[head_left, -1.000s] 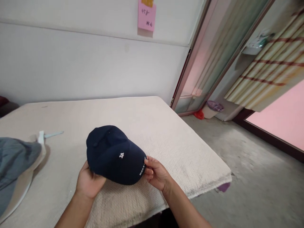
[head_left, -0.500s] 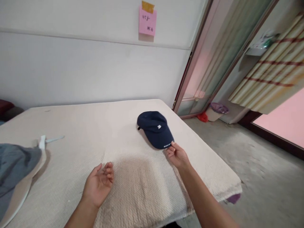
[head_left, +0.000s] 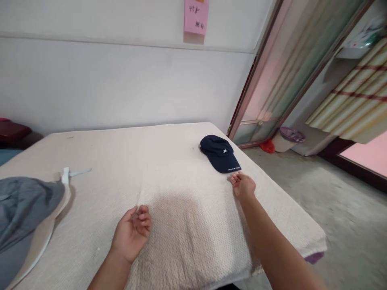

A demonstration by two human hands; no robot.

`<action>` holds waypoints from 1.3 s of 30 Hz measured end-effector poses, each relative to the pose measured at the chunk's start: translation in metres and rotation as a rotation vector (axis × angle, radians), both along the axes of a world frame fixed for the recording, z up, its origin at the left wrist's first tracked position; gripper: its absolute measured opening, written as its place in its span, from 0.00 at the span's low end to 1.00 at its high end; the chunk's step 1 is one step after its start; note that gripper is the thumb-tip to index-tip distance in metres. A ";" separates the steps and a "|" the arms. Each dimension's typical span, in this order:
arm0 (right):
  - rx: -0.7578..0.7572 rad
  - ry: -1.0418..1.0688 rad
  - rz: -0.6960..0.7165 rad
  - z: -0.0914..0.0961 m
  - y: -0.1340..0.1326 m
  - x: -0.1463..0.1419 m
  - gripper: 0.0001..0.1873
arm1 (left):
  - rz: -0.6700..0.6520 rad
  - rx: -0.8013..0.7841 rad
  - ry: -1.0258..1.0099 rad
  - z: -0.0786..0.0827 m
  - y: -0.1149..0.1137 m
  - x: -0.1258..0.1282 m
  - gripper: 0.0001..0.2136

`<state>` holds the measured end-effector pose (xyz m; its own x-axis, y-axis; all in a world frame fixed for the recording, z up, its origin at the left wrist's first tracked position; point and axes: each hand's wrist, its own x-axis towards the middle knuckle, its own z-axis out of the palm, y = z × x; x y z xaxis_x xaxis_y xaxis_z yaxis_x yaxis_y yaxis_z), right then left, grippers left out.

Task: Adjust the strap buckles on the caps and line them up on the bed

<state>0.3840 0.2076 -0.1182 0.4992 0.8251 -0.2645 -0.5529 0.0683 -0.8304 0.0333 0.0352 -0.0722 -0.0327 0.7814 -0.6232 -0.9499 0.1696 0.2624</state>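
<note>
A navy baseball cap [head_left: 218, 151] with a small white emblem and white lettering on its brim lies on the beige bed cover [head_left: 121, 161], near the right edge. Just off the brim's front edge is my right hand [head_left: 244, 186], fingers loosely curled with nothing visibly in them; light contact with the brim cannot be ruled out. My left hand [head_left: 133, 233] rests palm up over the cover, holding nothing, its fingers half bent and apart. At the far left a grey hat [head_left: 27, 213] with a pale-edged brim and a white strap is partly cut off by the frame.
A white wall [head_left: 121, 84] with a pink note [head_left: 196, 18] stands behind the bed. To the right are a sliding glass door [head_left: 272, 76], a waste bin [head_left: 284, 141], a red bag [head_left: 267, 146] and a striped curtain [head_left: 353, 96]. A dark red object [head_left: 13, 131] is at the far left.
The navy cap has moved right and away from me to the bed's right edge. My right hand has let go of its brim. My left hand has hardly moved.
</note>
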 end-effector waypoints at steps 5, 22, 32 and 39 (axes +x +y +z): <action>0.107 -0.131 0.077 0.003 -0.053 -0.038 0.07 | 0.118 -0.001 0.012 0.001 -0.006 -0.006 0.08; -0.095 -1.372 0.458 -0.009 -0.121 -0.143 0.14 | 0.528 0.011 0.069 0.016 -0.069 -0.115 0.10; -0.152 -1.504 0.479 -0.013 -0.115 -0.142 0.14 | 0.616 -0.077 0.044 0.011 -0.103 -0.149 0.08; -0.167 -1.540 0.485 -0.011 -0.114 -0.142 0.14 | 0.658 -0.049 0.050 0.016 -0.108 -0.148 0.12</action>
<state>0.2415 0.0931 -0.1296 0.0773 0.9903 0.1154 0.8230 0.0019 -0.5680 -0.1147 -0.0729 -0.0565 -0.5234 0.5591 -0.6430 -0.8463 -0.4289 0.3160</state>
